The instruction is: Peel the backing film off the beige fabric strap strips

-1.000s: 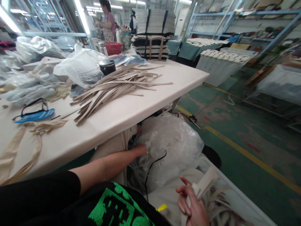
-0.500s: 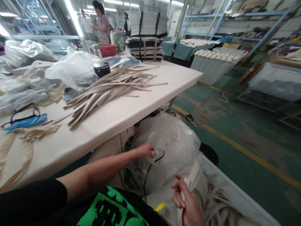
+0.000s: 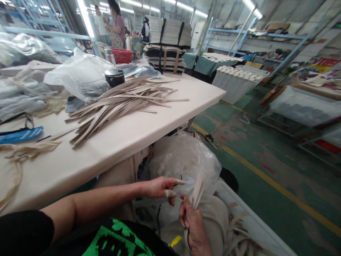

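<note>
Our left hand (image 3: pixel 160 187) sits loosely open beside the pale strip (image 3: pixel 198 186) in our right hand (image 3: pixel 195 224).
On the table (image 3: pixel 133 133), the heap of similar strips (image 3: pixel 119 101) looks light and floppy, best lifted by the middle. Our left fingers are partly spread, with a pale wrap (image 3: pixel 170 193) on one; we make out nothing held. Beyond them, the plastic bag (image 3: pixel 183 153) looks thin and slippery. Our right thumb and fingers close on the strip, its ends standing above them; we cannot tell if it is folded or several. It should be soft, bendable and hardly fragile, easiest pinched flat near an end. Further right, loose strips (image 3: pixel 239 231) in the bin (image 3: pixel 253 220) would probably tangle.
</note>
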The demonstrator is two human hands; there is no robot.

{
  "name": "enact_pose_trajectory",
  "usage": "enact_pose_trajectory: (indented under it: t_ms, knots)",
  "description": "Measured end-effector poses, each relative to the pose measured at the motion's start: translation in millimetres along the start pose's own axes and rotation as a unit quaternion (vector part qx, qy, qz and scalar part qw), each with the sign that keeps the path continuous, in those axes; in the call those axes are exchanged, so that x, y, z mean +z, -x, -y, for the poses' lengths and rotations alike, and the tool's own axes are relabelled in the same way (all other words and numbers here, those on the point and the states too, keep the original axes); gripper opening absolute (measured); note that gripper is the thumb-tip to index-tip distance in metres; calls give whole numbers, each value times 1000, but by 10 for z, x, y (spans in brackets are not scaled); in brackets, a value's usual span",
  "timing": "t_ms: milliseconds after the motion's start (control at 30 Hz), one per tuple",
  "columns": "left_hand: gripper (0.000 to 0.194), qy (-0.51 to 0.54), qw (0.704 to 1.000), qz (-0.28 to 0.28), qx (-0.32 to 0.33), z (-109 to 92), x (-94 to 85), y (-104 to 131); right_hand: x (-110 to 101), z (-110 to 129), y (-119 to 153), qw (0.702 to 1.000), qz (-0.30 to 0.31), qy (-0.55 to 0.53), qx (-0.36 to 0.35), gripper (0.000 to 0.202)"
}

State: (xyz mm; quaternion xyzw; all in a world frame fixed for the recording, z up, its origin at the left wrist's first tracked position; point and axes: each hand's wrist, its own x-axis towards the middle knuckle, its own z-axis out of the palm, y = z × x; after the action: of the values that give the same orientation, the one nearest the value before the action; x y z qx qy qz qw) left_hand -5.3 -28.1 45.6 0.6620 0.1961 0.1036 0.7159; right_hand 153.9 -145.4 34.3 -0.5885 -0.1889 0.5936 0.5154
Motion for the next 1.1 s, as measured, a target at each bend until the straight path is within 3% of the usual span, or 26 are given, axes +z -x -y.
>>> enact_pose_trajectory:
  t_ms: [100, 200, 300, 467, 600, 800, 1000, 1100]
  knots:
    - [65, -33, 999, 24, -6, 51, 100, -66, 131, -5, -122, 999, -45, 8, -19, 50]
    - [67, -59, 998, 7, -10, 49, 118, -83, 130, 43, -239, 994, -102, 11, -42, 46]
    - [59, -41, 999, 1, -31, 49, 100, -82, -2, 114, -367, 986, -154, -4, -67, 42]
    - [48, 53, 989, 42, -131, 137, 114, -110, -259, 179, -540, 974, -207, -48, -82, 40]
    - [46, 59, 981, 71, -171, 232, 151, -137, -288, 189, -548, 971, -214, -62, -89, 38]
    - [38, -37, 963, 156, -215, 318, 212, -124, -162, 231, -497, 972, -205, -56, -102, 35]
    - [41, 26, 961, 178, -210, 394, 254, -125, -131, 247, -504, 973, -201, -51, -101, 37]
    - [41, 51, 949, 200, -239, 377, 265, -133, -137, 238, -503, 974, -198, -51, -101, 37]
